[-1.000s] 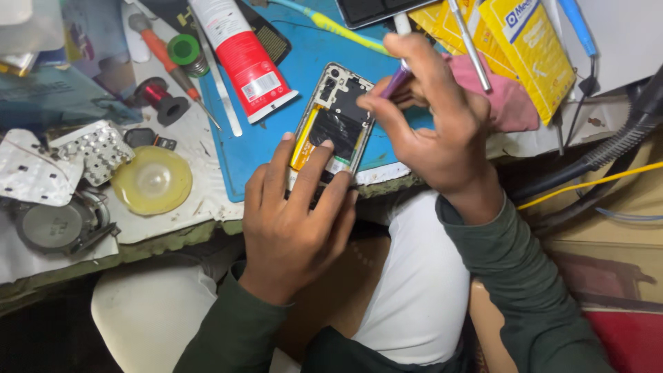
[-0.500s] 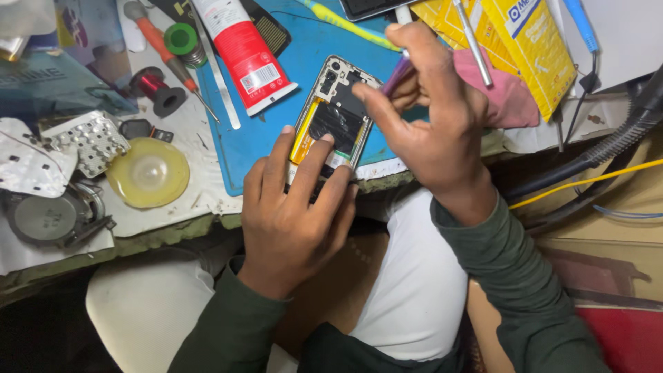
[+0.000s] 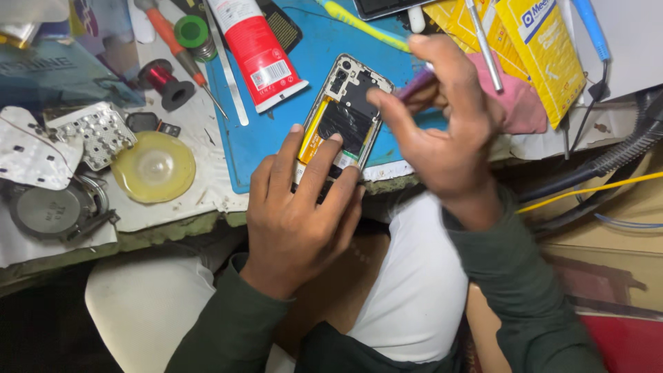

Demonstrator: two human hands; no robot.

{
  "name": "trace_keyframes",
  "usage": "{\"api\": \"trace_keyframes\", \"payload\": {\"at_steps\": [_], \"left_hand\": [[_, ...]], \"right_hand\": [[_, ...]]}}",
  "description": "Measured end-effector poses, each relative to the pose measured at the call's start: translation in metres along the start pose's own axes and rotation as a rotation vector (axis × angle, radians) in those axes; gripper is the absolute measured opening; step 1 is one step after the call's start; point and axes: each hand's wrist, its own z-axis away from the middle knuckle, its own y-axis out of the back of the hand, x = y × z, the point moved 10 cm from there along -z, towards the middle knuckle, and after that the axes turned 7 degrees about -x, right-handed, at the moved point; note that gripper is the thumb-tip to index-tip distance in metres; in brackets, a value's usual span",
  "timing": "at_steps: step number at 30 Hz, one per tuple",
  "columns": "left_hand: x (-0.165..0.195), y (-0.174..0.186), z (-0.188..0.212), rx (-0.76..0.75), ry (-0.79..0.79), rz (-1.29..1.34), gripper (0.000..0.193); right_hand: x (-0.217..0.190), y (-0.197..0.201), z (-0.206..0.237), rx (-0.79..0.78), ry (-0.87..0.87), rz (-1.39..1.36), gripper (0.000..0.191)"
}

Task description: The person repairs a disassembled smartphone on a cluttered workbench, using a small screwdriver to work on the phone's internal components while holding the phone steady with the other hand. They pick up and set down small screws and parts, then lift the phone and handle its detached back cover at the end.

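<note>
An opened phone (image 3: 342,119), back cover off with yellow and black parts showing, lies on a blue work mat (image 3: 276,138) at the table's front edge. My left hand (image 3: 300,214) presses its fingers flat on the phone's near end and pins it down. My right hand (image 3: 442,124) hovers over the phone's right side, fingers curled round a thin purple tool (image 3: 416,83) whose tip points at the upper part of the phone.
A red and white tube (image 3: 252,48) lies on the mat's far left. Left of the mat are a yellow suction cup (image 3: 153,167), a red wire spool (image 3: 164,79), a screwdriver (image 3: 176,45) and metal parts (image 3: 97,131). Yellow packets (image 3: 535,48) and cables (image 3: 608,159) lie right.
My right hand has shifted slightly right and lifted off the phone's top edge with the purple tool. My left hand has stayed on the phone.
</note>
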Motion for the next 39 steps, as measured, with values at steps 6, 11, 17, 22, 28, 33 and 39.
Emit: {"api": "trace_keyframes", "payload": {"at_steps": [6,11,17,22,28,33,39], "left_hand": [[-0.002,0.001,0.003,0.006,-0.002,0.015,0.026],[0.001,0.002,0.002,0.026,-0.010,-0.001,0.023],[0.000,0.000,0.003,0.026,0.001,-0.002,0.023],[-0.003,-0.002,0.004,0.023,0.000,0.003,0.024],[-0.001,0.000,0.003,0.024,-0.009,0.000,0.023],[-0.001,0.001,0.004,0.018,-0.007,-0.011,0.022],[0.009,0.004,-0.001,-0.003,-0.009,-0.005,0.023]], "right_hand": [[0.004,-0.007,0.003,-0.041,-0.011,-0.052,0.058],[0.011,-0.004,0.001,-0.029,-0.043,-0.072,0.066],[0.016,-0.004,-0.001,0.028,-0.072,-0.173,0.066],[-0.005,-0.012,-0.017,-0.067,-0.083,-0.202,0.064],[-0.006,-0.010,-0.011,-0.026,-0.034,-0.078,0.066],[0.012,-0.007,0.007,-0.024,-0.106,-0.133,0.059],[-0.011,-0.001,0.000,0.029,0.067,0.049,0.073]]}}
